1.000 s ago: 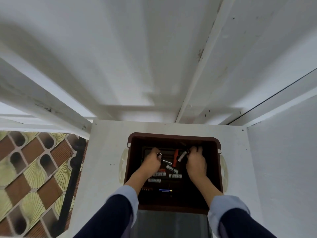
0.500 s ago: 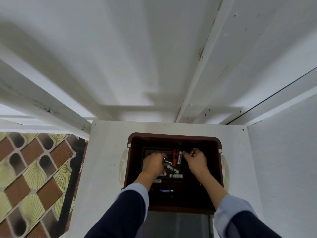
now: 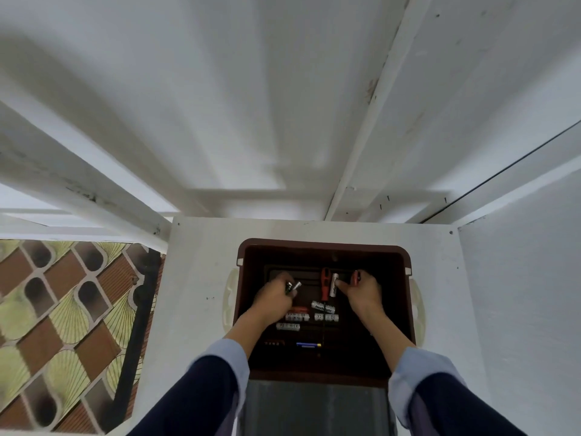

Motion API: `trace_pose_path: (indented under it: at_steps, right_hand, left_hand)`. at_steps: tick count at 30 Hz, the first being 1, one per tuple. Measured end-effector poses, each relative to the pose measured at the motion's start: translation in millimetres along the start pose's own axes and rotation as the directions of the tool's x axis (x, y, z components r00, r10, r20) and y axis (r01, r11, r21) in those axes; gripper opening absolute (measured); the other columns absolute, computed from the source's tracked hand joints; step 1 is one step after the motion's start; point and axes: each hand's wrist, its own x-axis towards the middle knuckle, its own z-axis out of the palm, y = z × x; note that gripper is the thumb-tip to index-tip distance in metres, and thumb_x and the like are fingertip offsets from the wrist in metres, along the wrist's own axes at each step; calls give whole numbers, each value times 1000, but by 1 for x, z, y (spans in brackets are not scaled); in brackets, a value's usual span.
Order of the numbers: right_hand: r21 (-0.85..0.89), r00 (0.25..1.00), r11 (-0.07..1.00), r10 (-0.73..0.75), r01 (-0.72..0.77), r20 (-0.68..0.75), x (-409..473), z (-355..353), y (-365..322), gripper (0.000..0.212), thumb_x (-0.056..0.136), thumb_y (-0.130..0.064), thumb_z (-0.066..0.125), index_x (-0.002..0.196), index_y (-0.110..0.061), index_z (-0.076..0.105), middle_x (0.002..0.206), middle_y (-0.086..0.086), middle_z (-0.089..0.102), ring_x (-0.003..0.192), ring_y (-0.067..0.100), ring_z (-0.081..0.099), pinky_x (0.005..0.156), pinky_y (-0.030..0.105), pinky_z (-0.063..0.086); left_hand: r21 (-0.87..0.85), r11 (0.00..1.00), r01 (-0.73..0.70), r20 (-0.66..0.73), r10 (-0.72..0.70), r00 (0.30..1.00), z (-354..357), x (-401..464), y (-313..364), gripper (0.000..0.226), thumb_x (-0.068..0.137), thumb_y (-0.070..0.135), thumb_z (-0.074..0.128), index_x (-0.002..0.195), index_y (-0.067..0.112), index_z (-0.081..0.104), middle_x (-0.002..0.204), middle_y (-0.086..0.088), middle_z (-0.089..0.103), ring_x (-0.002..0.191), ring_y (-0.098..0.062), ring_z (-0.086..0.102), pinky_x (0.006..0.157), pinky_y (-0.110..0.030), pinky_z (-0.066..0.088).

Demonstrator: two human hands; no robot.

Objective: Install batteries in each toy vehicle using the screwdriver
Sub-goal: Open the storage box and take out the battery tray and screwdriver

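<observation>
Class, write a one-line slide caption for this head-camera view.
Both hands reach into a brown plastic bin: left hand holds small batteries, right hand pinches a white battery beside an orange-handled screwdriver.

I see a dark brown bin (image 3: 323, 247) with cream handles on the white desk (image 3: 195, 278), holding white batteries (image 3: 323, 307), one blue battery (image 3: 307, 344) and an orange-and-black screwdriver (image 3: 325, 284). The floor (image 3: 63, 309) shows a green, brown and cream fan pattern; my sleeves (image 3: 201, 388) are navy with pale blue cuffs.
</observation>
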Motion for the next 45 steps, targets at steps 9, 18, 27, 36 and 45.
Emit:
trace_pose_path:
  at_steps: [9, 18, 27, 36, 45]
  right_hand:
    - [-530, 980, 831, -82, 169, 183, -3, 12, -3, 45, 93, -30, 55, 130, -17, 33, 119, 10, 58, 106, 29, 58, 71, 30, 42]
    - [-539, 978, 824, -82, 175, 192, -16, 17, 4, 35, 92, -9, 49, 125, -8, 38, 122, 16, 49, 103, 31, 57, 75, 32, 44]
    - [-583, 953, 769, -107, 260, 283, -21, 2, 8, 41, 81, -34, 70, 111, -9, 57, 109, 8, 62, 98, 24, 60, 73, 26, 47]
    - [-758, 850, 389, -297, 524, 435, -31, 23, 5, 50, 88, -31, 61, 130, -10, 43, 133, 9, 40, 109, 32, 55, 79, 36, 48]
    - [-703, 917, 589, -244, 398, 315, -30, 25, 11, 36, 89, -17, 53, 124, -12, 47, 121, 10, 56, 106, 30, 57, 74, 30, 44]
  left_hand:
    - [-319, 946, 56, 59, -40, 997, -5, -10, 0, 6, 98, 12, 52, 102, 12, 47, 68, -2, 50, 46, -11, 45, 41, -15, 38]
    - [-200, 980, 23, 0, -23, 1000, -1, -6, 1, 20, 96, 10, 53, 79, 19, 50, 79, -10, 60, 72, -18, 56, 68, -28, 45]
    - [344, 939, -22, -104, 61, 993, 3, -4, 4, 30, 86, 41, 68, 101, 15, 64, 100, -5, 67, 90, -21, 64, 71, -29, 50]
    - [685, 705, -187, -26, 280, 960, 15, -3, -6, 43, 92, 11, 54, 135, 19, 48, 138, -5, 48, 110, -30, 60, 82, -34, 49]
    - [156, 986, -60, -129, 80, 988, 11, -4, -4, 18, 90, 17, 59, 107, 10, 62, 103, -9, 65, 85, -26, 63, 69, -32, 50]
